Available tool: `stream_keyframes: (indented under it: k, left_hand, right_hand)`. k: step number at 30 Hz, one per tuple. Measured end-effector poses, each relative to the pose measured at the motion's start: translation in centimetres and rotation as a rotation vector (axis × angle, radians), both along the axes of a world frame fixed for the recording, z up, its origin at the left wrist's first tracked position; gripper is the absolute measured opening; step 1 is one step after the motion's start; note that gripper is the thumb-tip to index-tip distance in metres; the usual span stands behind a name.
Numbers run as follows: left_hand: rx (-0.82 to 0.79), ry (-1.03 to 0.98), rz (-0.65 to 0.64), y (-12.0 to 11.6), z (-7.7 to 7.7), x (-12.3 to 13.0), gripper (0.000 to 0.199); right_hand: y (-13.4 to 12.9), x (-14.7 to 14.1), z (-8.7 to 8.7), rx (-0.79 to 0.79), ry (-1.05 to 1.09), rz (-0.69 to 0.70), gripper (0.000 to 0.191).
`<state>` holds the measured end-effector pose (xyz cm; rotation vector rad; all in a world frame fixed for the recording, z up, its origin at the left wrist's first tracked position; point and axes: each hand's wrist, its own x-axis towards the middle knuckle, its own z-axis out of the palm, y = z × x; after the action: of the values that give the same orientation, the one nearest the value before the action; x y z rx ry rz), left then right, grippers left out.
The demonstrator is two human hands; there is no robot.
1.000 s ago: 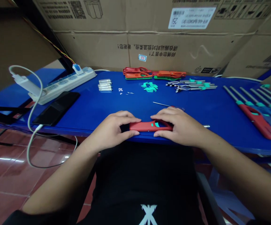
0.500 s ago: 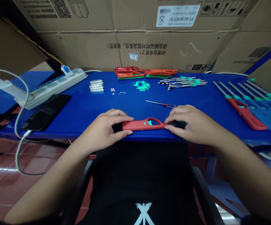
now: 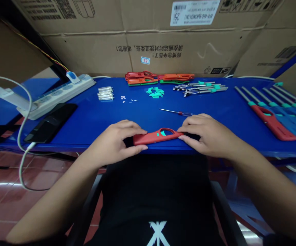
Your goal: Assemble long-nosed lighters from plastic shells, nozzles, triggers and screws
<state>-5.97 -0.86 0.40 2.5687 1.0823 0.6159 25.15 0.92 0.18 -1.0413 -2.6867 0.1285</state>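
On blue table (image 3: 96, 119): left hand (image 3: 116, 141), right hand (image 3: 208, 136) facing inward, grips pinching red handle (image 3: 149, 137) at ends.

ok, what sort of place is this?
Probably a small assembly workstation: a pile of green plastic pieces, a screwdriver and a row of red and blue handles with metal tubes share one blue table. Can't tell whether it's a factory or a home.

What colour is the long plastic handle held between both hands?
The long plastic handle is red, shown best in the head view.
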Motion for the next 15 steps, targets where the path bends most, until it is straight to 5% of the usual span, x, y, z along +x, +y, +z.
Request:
stream_keyframes:
  k: [15]
  left_hand:
    - [-0.062, -0.019, -0.004, 0.51, 0.29, -0.05, 0.034]
  right_hand:
    - [0.37, -0.19, -0.41, 0.043, -0.040, 0.024, 0.029]
